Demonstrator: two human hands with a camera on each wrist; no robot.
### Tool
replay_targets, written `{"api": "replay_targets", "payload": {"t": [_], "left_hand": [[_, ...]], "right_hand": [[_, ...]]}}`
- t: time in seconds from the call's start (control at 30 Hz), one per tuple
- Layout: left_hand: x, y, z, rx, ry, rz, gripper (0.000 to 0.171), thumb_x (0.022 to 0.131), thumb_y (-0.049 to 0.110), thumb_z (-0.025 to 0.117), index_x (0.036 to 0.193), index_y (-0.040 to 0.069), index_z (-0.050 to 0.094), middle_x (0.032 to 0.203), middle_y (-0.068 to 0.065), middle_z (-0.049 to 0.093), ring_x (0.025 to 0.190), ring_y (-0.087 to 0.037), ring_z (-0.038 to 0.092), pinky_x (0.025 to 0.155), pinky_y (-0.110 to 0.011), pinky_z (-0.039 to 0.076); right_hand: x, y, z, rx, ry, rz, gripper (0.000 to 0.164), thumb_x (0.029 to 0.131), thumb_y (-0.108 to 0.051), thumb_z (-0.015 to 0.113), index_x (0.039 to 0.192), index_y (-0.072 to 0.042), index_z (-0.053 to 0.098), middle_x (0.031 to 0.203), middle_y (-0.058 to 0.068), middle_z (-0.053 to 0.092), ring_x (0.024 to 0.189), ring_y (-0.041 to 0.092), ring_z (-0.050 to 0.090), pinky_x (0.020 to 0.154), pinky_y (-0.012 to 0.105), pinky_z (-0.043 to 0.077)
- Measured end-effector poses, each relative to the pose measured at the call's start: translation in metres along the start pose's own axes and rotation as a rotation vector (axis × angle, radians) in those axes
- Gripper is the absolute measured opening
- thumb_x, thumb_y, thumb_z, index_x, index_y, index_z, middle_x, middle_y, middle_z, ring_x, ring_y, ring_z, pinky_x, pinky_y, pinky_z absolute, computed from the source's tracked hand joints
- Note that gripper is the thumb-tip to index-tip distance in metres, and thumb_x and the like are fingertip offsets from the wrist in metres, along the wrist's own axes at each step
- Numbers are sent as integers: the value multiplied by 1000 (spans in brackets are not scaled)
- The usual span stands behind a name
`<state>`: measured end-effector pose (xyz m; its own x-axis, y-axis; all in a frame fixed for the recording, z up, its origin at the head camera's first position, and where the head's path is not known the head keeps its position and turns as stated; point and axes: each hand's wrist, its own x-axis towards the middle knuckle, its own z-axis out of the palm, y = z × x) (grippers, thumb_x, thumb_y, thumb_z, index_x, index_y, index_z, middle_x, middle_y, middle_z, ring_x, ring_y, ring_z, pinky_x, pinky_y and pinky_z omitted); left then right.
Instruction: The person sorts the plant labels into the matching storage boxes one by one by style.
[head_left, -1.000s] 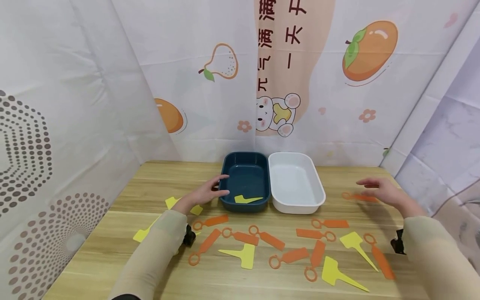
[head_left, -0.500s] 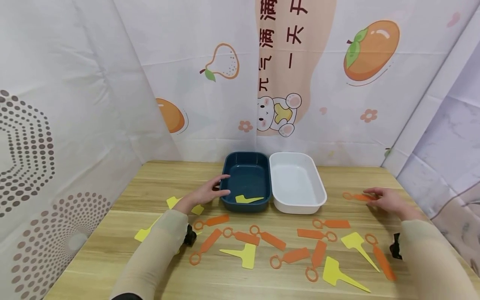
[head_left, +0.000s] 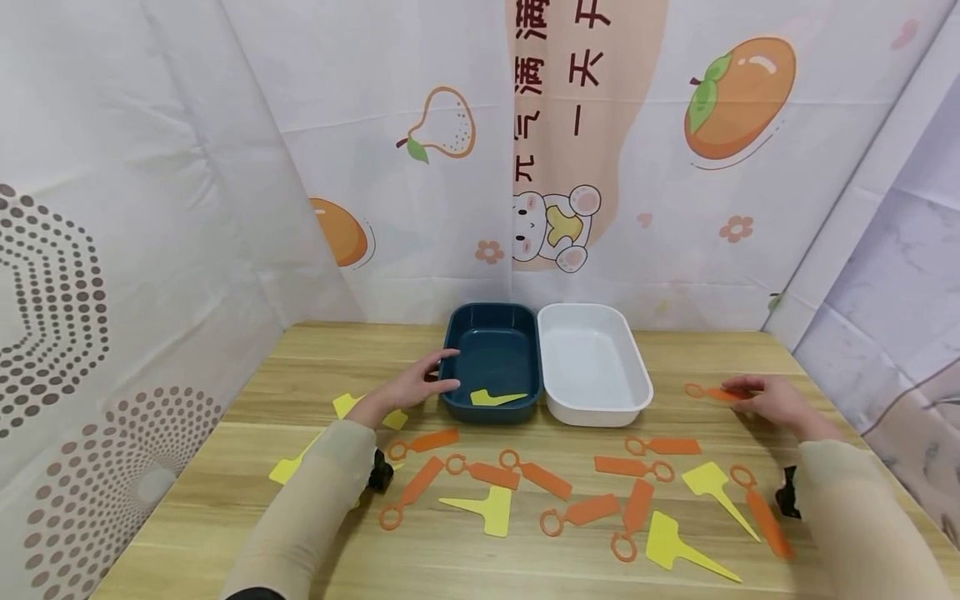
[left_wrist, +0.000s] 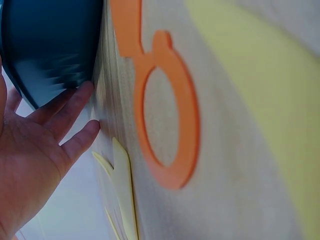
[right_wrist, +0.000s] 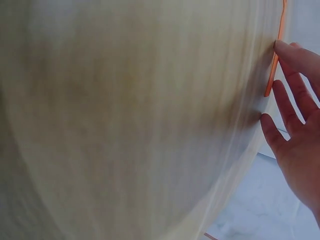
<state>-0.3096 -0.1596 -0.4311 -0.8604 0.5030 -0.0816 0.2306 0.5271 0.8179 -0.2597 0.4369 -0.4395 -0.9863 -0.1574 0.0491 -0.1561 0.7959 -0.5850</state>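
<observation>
My left hand (head_left: 411,387) rests at the left wall of the dark blue tray (head_left: 491,362), thumb and fingers spread at its rim; the left wrist view shows the fingers loosely extended against the tray's outside. A yellow T-shaped plant label (head_left: 497,398) lies inside that tray. On the far right, my right hand (head_left: 776,404) reaches down to an orange tag with a ring end (head_left: 712,392), its fingertips at the tag's flat end. In the right wrist view the fingers are gently bent, thumb at the tag's edge (right_wrist: 271,75), and the tag lies against the tabletop.
A white tray (head_left: 595,362) adjoins the blue one. Several orange ring tags (head_left: 581,511) and yellow T-shaped labels (head_left: 487,510) lie scattered on the wooden table (head_left: 435,567) in front, some beside the left forearm. Patterned curtains (head_left: 450,225) close off the back and sides.
My right hand has come down from above the table to the orange tag at the far right. The left hand has stayed at the blue tray.
</observation>
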Motion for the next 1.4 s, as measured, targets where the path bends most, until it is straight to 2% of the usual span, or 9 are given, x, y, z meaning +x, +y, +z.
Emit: {"api": "replay_targets", "payload": {"t": [0.17,0.37,0.6,0.73,0.97,1.2,1.4], "left_hand": [[0,-1,0,-2,1,-8,69,97,38,60,153,14,28,158,-18,19,139,-43,25,108,-57,28],[-2,-1,-1,-8,-4,6,68,97,36,60,153,13,27,158,-18,18,140,-44,23,108,-58,27],[0,-3,-1,-17,-7,7,69,97,37,59,153,13,27,158,-18,18,140,-45,23,109,-57,27],[0,-4,-1,-8,-4,13,69,97,36,59,153,13,27,158,-19,19,140,-44,23,109,-57,27],[1,-4,-1,-3,0,16,69,97,36,60,153,13,28,157,-18,21,140,-43,25,109,-56,27],[-2,2,-1,-21,-12,28,66,99,29,59,153,10,26,157,-20,19,140,-45,23,109,-57,26],[1,-3,-1,-19,-3,9,66,98,30,60,153,14,28,158,-18,19,140,-42,24,109,-55,27]], "right_hand": [[-1,0,2,15,8,-7,37,80,-3,76,111,15,64,108,30,65,80,-3,50,62,21,45],[-2,-2,5,28,18,-32,32,82,0,74,108,15,65,104,27,66,77,-2,52,60,22,47],[-2,-1,7,43,21,-16,29,84,0,73,107,16,64,101,27,67,68,3,52,57,24,47],[0,-1,7,60,-11,6,30,85,0,72,109,16,63,97,23,68,65,5,53,56,25,48],[4,-7,3,58,-115,65,31,86,-2,71,107,16,59,91,10,64,71,9,53,60,24,48],[5,-14,0,-19,-141,34,29,80,-5,77,99,14,63,88,9,64,77,13,53,64,22,46],[4,-14,1,4,-152,34,28,83,-4,74,101,14,63,88,8,64,75,14,51,63,24,45]]}}
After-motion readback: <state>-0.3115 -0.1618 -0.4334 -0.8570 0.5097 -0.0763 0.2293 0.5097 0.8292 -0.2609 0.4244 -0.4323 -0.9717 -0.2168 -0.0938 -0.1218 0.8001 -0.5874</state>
